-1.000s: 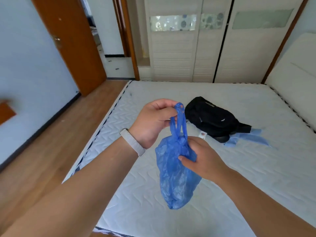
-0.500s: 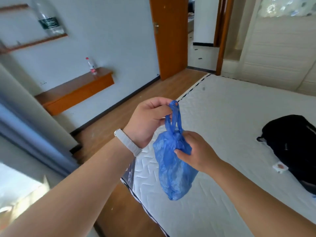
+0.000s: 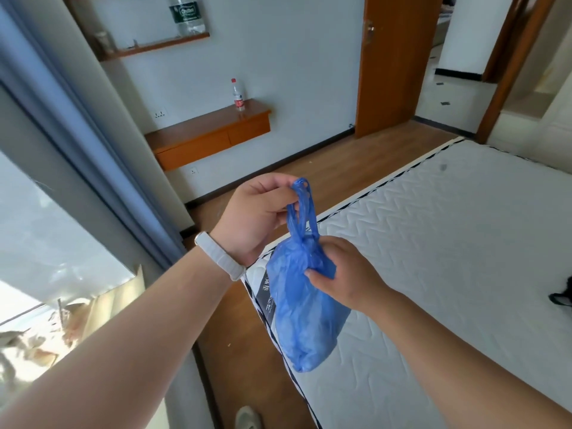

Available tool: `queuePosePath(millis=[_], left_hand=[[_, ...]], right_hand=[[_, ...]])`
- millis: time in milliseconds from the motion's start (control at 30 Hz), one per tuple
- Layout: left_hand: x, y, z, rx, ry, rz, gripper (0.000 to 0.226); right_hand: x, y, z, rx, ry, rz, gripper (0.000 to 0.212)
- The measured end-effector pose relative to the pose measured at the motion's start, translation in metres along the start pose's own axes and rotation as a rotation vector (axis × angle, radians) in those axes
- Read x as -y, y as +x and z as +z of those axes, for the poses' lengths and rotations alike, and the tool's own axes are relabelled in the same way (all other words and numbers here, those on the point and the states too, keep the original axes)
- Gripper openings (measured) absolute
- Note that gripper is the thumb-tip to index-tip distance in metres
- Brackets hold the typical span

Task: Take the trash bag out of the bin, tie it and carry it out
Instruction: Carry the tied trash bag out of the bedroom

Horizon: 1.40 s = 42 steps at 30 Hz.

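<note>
A small blue plastic trash bag (image 3: 305, 320) hangs in the air over the corner of the mattress. Its two handles are drawn together above a knot. My left hand (image 3: 257, 218), with a white band on the wrist, pinches the tops of the handles. My right hand (image 3: 343, 274) grips the bag's neck just below the knot, thumb on the near side. The bag's body bulges below my right hand. No bin is in view.
A white quilted mattress (image 3: 448, 243) fills the right side. Wooden floor (image 3: 244, 335) runs along its left edge toward an open orange door (image 3: 393, 63). A wall shelf (image 3: 210, 134) carries a small bottle (image 3: 237, 95). A blue curtain (image 3: 77, 125) hangs at the left.
The view has swung to the left, from the bed and black bag toward the wall, shelf and curtain. Both hands keep the same hold on the blue bag.
</note>
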State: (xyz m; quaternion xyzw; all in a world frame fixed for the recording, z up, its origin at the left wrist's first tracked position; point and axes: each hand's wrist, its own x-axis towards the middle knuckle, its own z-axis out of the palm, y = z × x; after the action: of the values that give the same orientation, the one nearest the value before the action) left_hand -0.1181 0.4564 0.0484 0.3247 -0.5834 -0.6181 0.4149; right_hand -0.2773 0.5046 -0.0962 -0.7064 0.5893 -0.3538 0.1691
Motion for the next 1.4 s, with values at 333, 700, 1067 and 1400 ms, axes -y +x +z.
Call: queuePosePath(millis=[333,700,1067,1400], left_hand=[[0.007,0.042,-0.127,-0.061,-0.087,0.004,0.02],[0.015,0.115,-0.308,-0.095,-0.173,-0.023,0.017],[0.025,0.184,-0.401,-0.093,-0.22,-0.05,0.016],[0.04,0.293,-0.444,-0.216,-0.209,-0.075,0.019]], right_hand=[[0.027,0.097,0.079,0.072,-0.032,-0.006,0.028],[0.069,0.237,0.193,0.164,-0.067,0.015,0.031],[0.076,0.344,0.251,0.218,-0.12,-0.022,0.024],[0.023,0.456,0.281,0.22,-0.017,-0.027,0.021]])
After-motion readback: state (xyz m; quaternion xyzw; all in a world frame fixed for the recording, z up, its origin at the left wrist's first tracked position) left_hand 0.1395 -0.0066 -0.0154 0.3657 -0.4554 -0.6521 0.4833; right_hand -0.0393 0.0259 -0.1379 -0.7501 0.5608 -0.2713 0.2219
